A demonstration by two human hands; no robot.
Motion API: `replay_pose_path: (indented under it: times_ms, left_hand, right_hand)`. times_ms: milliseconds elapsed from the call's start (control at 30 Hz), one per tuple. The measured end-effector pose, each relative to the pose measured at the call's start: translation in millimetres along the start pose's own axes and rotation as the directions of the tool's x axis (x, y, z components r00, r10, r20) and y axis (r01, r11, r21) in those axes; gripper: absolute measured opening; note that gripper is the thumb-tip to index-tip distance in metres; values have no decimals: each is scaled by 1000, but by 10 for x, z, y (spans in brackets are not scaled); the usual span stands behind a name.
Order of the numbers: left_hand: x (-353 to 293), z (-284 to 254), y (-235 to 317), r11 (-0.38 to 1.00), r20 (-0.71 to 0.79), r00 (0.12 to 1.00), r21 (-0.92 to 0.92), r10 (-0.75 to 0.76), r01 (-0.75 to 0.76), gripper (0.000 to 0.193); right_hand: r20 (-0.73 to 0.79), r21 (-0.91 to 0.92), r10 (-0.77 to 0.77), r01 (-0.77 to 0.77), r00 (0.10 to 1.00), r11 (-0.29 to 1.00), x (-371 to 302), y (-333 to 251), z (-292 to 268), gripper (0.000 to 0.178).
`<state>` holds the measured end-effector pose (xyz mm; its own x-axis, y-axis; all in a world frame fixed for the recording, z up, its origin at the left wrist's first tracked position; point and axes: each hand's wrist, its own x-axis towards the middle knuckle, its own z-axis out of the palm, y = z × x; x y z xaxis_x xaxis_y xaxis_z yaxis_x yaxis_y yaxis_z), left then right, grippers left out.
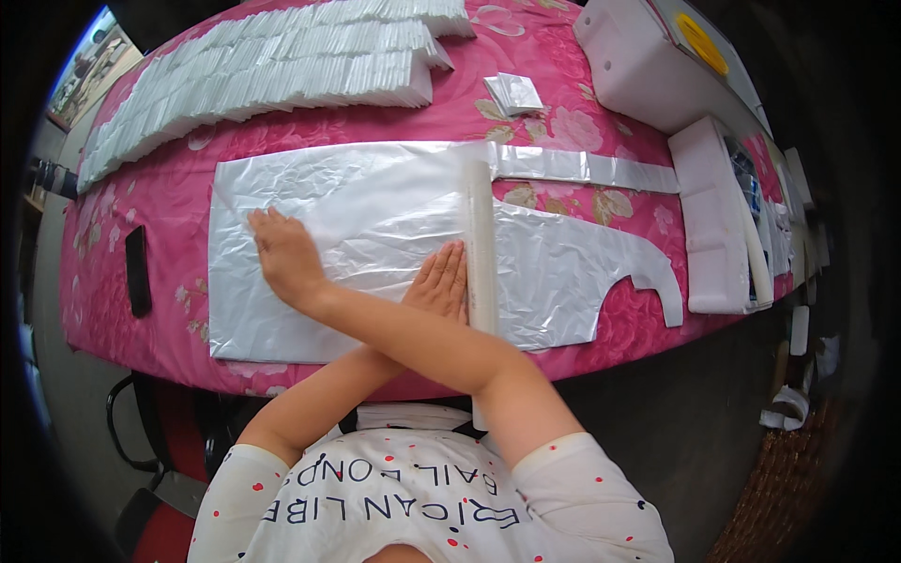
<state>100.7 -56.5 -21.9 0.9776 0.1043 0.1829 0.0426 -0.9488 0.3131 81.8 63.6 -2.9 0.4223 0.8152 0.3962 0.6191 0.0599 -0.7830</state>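
Note:
A thin, whitish plastic apron (366,188) lies spread flat, with a long strap at its upper right and a curved cut-out at its lower right. Across it runs a long, pale, flat bar (481,253), which reaches past the table's near edge. My forearms cross, the right one above the left. My left hand (439,283) is open and flat on the plastic, its fingertips close against the bar's left side. Farther left, my right hand (285,261) is open over the sheet, fingers together and slightly bent, with nothing visible in them.
Rows of folded white plastic packets (272,70) fill the far left; a few packets (514,95) lie at the far middle. White foam boxes (629,66) stand at the right. A dark oblong object (138,272) rests on the pink floral cloth (174,235). Red-seated chairs (174,427) stand lower left.

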Motion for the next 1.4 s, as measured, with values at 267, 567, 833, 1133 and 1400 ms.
replay_pose_path:
  times_ms: [267, 567, 833, 1133, 1400]
  left_hand:
    - [-7, 10, 46, 998, -1, 999, -44, -39, 39, 65]
    - [354, -572, -391, 29, 193, 883, -973, -428, 227, 57]
    - [911, -396, -627, -697, 545, 806, -671, -232, 253, 73]
    - [184, -820, -1011, -458, 407, 721, -878, -561, 139, 63]
    - [-1569, -1475, -1526, -157, 203, 579, -979, -790, 128, 62]
  right_hand:
    - [691, 156, 14, -168, 723, 973, -101, -716, 143, 50]
    - [25, 7, -152, 151, 988, 988, -887, -170, -2091, 27]
    - [279, -361, 15, 90, 960, 928, -1562, 474, -2769, 43]
    - [591, -342, -146, 410, 793, 846, -1083, 346, -1853, 65]
    - [481, 322, -489, 372, 728, 870, -570, -463, -952, 46]
